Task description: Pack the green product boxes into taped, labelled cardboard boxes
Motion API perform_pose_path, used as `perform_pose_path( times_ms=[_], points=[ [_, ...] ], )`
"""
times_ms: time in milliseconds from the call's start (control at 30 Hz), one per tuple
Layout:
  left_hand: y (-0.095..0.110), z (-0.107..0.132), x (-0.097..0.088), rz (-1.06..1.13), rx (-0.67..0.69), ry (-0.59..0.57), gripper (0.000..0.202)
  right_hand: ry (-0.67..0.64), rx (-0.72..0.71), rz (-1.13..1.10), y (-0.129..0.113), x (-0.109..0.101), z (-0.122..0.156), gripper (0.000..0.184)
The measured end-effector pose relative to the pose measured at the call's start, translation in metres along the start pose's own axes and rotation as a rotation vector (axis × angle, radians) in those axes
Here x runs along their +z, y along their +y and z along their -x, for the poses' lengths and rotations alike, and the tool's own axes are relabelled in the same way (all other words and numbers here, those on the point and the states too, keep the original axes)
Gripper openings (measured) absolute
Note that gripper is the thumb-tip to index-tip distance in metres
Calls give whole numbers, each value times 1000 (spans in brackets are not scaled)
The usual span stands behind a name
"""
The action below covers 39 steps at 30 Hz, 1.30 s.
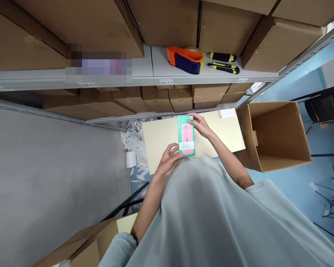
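I hold a small green box (186,135) with a pink item pictured on its front, between both hands. My left hand (169,157) grips its near end with curled fingers. My right hand (200,125) pinches its far end. The box hovers over a flat, pale yellow cardboard sheet (161,141) lying in front of me.
An open, empty-looking brown carton (278,148) stands to the right. On the grey shelf (144,72) lie an orange-and-blue tape dispenser (185,59) and two yellow-black utility knives (224,63), among brown boxes. White paper scraps (132,139) litter the floor to the left.
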<state>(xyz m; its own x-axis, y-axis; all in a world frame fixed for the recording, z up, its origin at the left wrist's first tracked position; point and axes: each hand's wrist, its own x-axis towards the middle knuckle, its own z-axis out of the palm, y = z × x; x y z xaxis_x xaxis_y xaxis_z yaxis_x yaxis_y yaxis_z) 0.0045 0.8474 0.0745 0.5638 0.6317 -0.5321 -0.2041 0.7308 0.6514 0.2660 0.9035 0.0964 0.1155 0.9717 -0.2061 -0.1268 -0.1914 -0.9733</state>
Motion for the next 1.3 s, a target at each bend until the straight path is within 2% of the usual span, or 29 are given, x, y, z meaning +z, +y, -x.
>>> perform_pose_path(
  times_ms=[233,433,500,567,667,800,867,1100,1167,1300],
  points=[
    [-17,2,3,-17,83,114,81,-83,-126,235,-4,4,-2,56],
    [-15,-3,2,-340,342,369,73,107,-112,415,2,26,17,86],
    [-13,0,4,-458,394,387,74,169,-129,468,0,36,20,82],
    [-10,5,3,-512,415,367,91,197,-152,496,-5,42,20,72],
    [-2,12,-8,-431,352,258,118,120,-133,361,-15,41,18,67],
    [7,18,-27,-227,110,27,102,-1,-18,149,-24,37,22,71],
    [8,20,-30,-156,42,-3,95,-29,4,117,-27,38,26,70],
    [-3,30,-19,-68,65,55,90,-114,-50,182,-29,41,28,68],
    [-4,28,-19,-96,92,125,92,-69,-56,222,-26,42,29,73],
    [-2,19,-18,-266,211,348,92,104,-53,313,-22,52,40,90]
  ],
)
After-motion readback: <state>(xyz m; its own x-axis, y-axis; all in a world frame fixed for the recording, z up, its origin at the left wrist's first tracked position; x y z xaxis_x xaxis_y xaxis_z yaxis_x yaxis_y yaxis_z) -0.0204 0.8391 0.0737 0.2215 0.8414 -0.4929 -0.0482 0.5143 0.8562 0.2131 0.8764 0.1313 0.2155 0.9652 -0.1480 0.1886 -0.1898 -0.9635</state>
